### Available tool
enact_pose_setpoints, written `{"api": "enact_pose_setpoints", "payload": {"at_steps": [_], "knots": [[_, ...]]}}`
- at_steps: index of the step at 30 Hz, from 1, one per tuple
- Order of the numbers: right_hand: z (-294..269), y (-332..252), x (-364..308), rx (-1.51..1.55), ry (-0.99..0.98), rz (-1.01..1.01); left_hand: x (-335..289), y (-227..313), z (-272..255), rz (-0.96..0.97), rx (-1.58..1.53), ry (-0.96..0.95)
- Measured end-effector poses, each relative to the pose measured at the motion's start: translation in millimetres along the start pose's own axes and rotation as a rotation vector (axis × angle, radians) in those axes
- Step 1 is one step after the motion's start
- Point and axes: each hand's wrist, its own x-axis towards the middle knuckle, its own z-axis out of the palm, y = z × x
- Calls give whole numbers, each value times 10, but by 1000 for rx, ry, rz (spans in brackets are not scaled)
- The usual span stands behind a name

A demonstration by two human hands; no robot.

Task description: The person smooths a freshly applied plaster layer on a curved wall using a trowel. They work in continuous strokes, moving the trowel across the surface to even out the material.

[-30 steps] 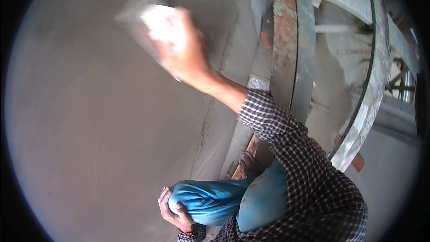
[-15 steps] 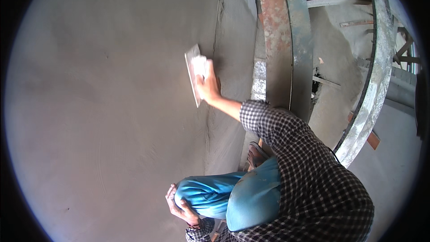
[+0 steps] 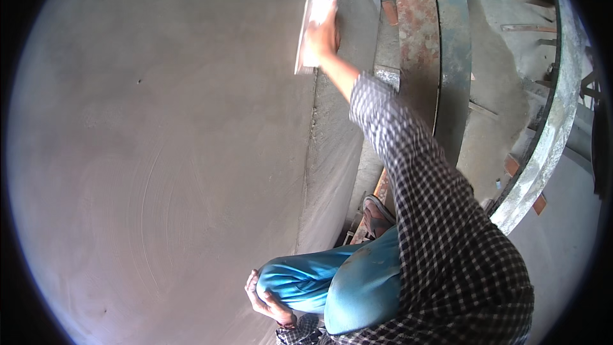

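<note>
My right hand is stretched far forward and grips a flat rectangular plastering float, pressed on the smooth wet grey cement surface near its far right edge. My left hand rests curled over my bent knee in blue trousers at the bottom of the view. My right sleeve is dark checked cloth.
A raised cement border runs along the surface's right side. Beyond it stand a rusty curved metal band and a pale curved rim. My sandalled foot rests on a wooden plank. Brick pieces lie at the right.
My right hand carried the float from the upper left back toward me, then out far forward along the right edge. The left hand stays on the knee.
</note>
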Motion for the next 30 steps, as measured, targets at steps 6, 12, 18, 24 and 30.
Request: {"api": "enact_pose_setpoints", "payload": {"at_steps": [6,12,18,24,30], "knots": [[-81,511,-2279,146,-426,-316,92,205,-21,-9,-10,-30],[58,476,-248,98,-50,59,90,145,-6,1,31,-41],[126,597,-1235,21,-173,-103,86,240,51,-34,4,-4],[192,523,-1069,-18,-9,-42,202,203,22,29,36,-104],[-28,341,-329,122,-163,-29,160,297,30,8,28,-61]]}}
